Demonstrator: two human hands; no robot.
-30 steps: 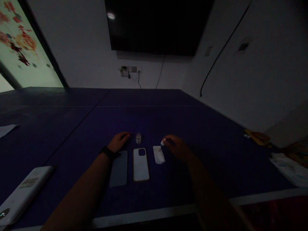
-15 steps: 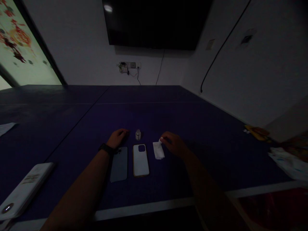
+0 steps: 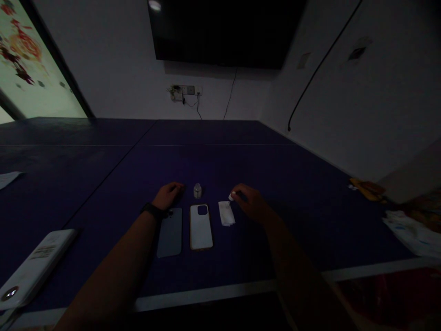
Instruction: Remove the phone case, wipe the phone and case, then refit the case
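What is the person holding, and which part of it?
The right hand pinches a small white dropper by its white end. The left hand holds nothing.

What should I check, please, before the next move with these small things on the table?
1. Right hand holds the small white applicator: ok.
2. Applicator tip touches the white tissue: cannot tell.
3. Small bottle stands upright: ok.
4. Bottle is closed: cannot tell, too dark.
5. Left hand holds nothing: ok.
6. White phone case with gold edge lies apart from the tissue: ok.
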